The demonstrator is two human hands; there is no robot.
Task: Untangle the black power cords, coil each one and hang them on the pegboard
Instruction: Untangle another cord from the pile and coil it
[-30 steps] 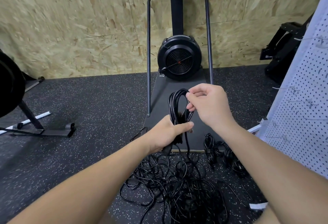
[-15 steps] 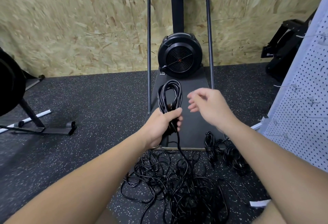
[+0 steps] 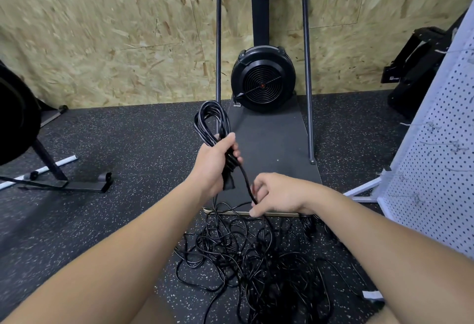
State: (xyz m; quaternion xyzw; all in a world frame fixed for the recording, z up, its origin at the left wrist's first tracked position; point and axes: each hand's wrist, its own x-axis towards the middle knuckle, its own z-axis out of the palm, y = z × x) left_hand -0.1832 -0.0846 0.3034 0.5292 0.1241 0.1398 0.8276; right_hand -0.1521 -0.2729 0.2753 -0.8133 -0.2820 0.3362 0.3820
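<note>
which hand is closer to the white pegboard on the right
The right hand. It pinches the loose cord low down, nearer the pegboard, though still apart from it. The left hand grips the coiled cord further left.

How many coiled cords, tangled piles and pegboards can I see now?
Coiled cord, in left hand grip, tail pinched by right hand: 1
Tangled pile: 1
Pegboard: 1
Total: 3

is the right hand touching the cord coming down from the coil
Touching. The head view shows the right hand pinching the cord that runs down from the coil held in the left hand.
</note>
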